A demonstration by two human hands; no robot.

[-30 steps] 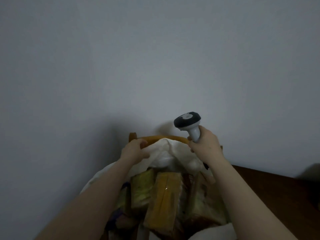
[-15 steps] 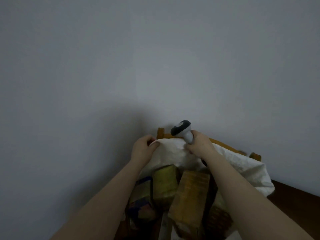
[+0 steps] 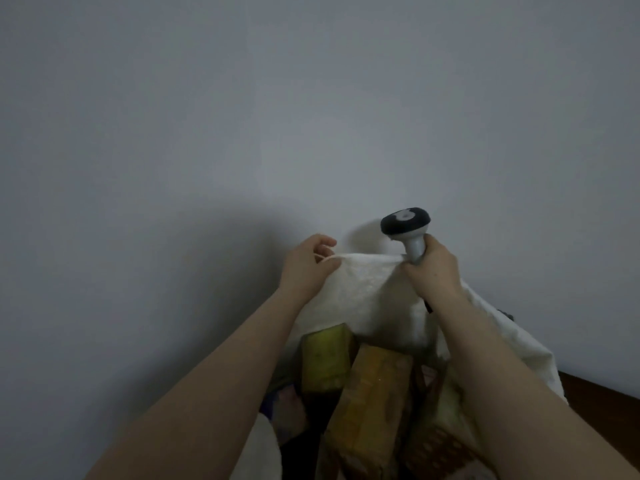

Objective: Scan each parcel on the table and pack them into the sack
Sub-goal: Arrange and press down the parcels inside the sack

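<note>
A white woven sack (image 3: 367, 292) stands open below me, its far rim pulled up and stretched tight between both hands. My left hand (image 3: 306, 263) pinches the rim at its left end. My right hand (image 3: 431, 268) grips the handle of a grey barcode scanner (image 3: 406, 225) with a black head, and holds the rim's right end against it. Inside the sack lie several parcels: a yellow-green one (image 3: 325, 362), an orange-brown box (image 3: 372, 407), a patterned one (image 3: 440, 445) at the right and a dark bluish one (image 3: 287, 407) at the left.
A plain grey wall (image 3: 311, 116) fills most of the view, close behind the sack. A strip of dark brown wooden surface (image 3: 602, 396) shows at the lower right beside the sack.
Both hands have lifted the sack's far rim higher and stretched it taut. The orange curved bar behind the sack is now hidden. The scanner has stayed in my right hand.
</note>
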